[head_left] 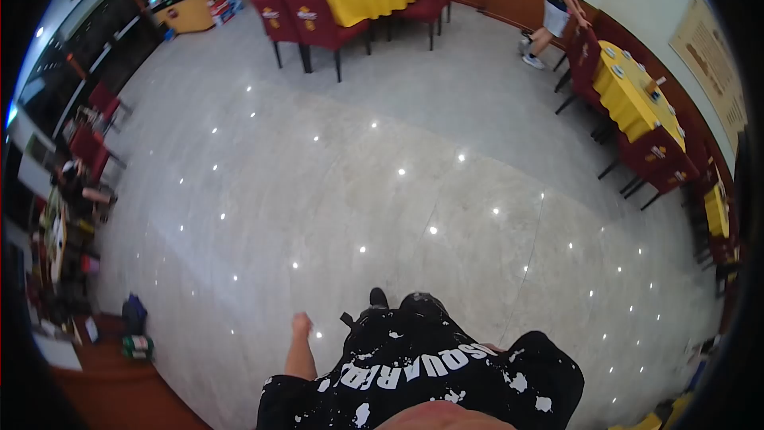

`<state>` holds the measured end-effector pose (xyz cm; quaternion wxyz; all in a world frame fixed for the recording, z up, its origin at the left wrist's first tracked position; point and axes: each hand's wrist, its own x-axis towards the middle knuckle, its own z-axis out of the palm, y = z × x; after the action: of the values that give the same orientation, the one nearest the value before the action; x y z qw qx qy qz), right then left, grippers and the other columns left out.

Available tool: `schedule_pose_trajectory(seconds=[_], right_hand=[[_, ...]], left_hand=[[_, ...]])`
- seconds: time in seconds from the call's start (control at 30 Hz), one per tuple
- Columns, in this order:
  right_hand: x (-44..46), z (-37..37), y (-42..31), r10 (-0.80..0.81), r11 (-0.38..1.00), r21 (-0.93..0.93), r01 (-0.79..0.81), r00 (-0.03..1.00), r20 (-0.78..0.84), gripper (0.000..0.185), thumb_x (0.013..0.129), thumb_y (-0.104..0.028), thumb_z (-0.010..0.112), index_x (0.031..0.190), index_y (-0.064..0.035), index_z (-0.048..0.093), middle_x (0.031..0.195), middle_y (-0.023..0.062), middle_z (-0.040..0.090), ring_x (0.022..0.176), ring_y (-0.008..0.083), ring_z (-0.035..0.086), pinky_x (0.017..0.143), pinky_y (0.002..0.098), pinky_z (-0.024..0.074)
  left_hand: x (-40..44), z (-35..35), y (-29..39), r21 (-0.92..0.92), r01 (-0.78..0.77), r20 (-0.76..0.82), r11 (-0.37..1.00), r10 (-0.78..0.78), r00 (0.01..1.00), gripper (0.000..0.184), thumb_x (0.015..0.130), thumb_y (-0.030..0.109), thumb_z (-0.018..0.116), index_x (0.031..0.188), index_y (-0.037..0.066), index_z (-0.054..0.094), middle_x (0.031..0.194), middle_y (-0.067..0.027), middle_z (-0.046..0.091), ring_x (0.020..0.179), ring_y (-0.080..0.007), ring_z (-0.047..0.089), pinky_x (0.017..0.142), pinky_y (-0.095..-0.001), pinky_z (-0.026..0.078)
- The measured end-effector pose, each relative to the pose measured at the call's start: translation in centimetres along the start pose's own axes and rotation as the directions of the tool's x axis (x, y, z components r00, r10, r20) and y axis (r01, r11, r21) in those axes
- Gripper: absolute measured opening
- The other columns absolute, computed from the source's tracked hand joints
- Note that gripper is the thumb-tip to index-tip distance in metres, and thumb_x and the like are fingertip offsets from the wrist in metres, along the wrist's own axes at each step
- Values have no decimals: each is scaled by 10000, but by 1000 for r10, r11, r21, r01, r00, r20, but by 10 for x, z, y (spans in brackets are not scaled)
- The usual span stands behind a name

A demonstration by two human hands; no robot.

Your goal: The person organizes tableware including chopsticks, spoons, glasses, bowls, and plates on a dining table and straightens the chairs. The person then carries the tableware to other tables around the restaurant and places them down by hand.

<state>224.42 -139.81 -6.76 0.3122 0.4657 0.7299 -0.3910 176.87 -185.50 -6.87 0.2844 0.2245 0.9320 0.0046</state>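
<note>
Left hand (302, 323) beside black shirt (398, 370) worn on torso, above shiny floor (334, 191); fingers look loosely curled, too blurred to tell if pressed together. Right hand (493, 347) mostly hidden by shirt (can't tell fingers). Seemingly mid-stride: short, steady steps suit slick surface.

The left arm comes out of its short black sleeve (285, 398) at the lower edge of the view, the bare left forearm (301, 360) pointing forward and away from the trunk. At its end the left hand (302, 323) looks loosely curled (it is too small and soft to make out single fingers). The right arm is mostly covered: its sleeve (549, 362) bulges out at the side, and only a sliver of skin (494, 347) shows by the shirt front, whether hand or wrist I cannot tell. One dark-shod foot (378, 297) shows ahead of the trunk.
</note>
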Motion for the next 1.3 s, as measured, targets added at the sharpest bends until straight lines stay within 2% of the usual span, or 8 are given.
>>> schedule_pose_trajectory(seconds=[0.07, 0.17, 0.57, 0.63, 0.87, 1.07, 1.27, 1.3], right_hand=[[10, -10, -33, 46, 989, 139, -43, 999, -14, 372, 827, -318, 610, 1024, -8, 666, 903, 224, 705, 863, 359, 694, 771, 446, 548], [40, -29, -81, 105, 939, 333, -80, 993, -58, 364, 823, -326, 607, 988, -7, 669, 902, 233, 703, 874, 372, 692, 777, 456, 547], [390, -254, -202, -202, 954, 134, 269, 904, -376, 364, 808, -357, 595, 840, -5, 684, 899, 267, 693, 918, 426, 686, 802, 495, 543], [391, -401, -283, 381, 647, 717, -260, 925, -8, 362, 812, -302, 565, 858, 38, 681, 818, 278, 687, 880, 427, 692, 817, 490, 537], [554, -683, -420, 227, 484, 846, 223, 902, -367, 285, 885, -224, 574, 1080, -21, 619, 795, 90, 665, 601, 172, 625, 475, 304, 460], [639, -772, -496, 73, 748, 638, 181, 934, -350, 230, 884, -226, 582, 942, -16, 653, 749, 125, 667, 610, 220, 641, 528, 355, 493], [655, -851, -504, -88, 992, 87, 90, 996, -29, 227, 839, -210, 612, 817, 6, 677, 752, 210, 694, 677, 322, 706, 601, 443, 551], [669, -863, -496, -106, 994, 19, 107, 994, -39, 212, 824, -195, 615, 810, 7, 674, 747, 207, 695, 673, 320, 708, 598, 436, 552]], left_hand=[[142, -76, 36, -812, 245, -13, 530, -436, 900, 180, 876, 171, 530, 778, 68, 641, 636, -87, 610, 587, -233, 619, 472, -390, 484], [291, -193, 116, -916, 80, -35, 394, -277, 960, 180, 909, 212, 544, 996, 67, 606, 763, -74, 619, 624, -193, 611, 481, -339, 457], [528, -307, 396, -496, -395, 35, 773, 472, 881, 361, 937, 301, 595, 1170, 30, 648, 888, -113, 686, 762, -220, 659, 644, -384, 516], [588, -339, 422, -492, -350, 28, 797, 416, 909, 366, 934, 314, 585, 1155, 32, 656, 899, -140, 685, 802, -256, 661, 682, -423, 519], [647, -325, 492, -667, 207, 399, 715, 110, 910, 398, 928, 344, 553, 1138, 22, 654, 940, -158, 689, 860, -288, 670, 717, -470, 536], [817, -399, 555, -378, 127, 402, 917, 39, 915, 278, 911, 292, 561, 981, 41, 656, 875, -159, 692, 787, -313, 669, 664, -479, 530], [1057, -536, 661, 108, -626, 99, 772, 619, 779, 212, 893, 239, 570, 824, 60, 658, 811, -160, 695, 714, -339, 669, 612, -488, 524], [1107, -561, 694, -309, -441, 176, 843, 506, 844, 197, 905, 243, 577, 865, 69, 659, 827, -136, 694, 709, -296, 664, 596, -442, 514]])
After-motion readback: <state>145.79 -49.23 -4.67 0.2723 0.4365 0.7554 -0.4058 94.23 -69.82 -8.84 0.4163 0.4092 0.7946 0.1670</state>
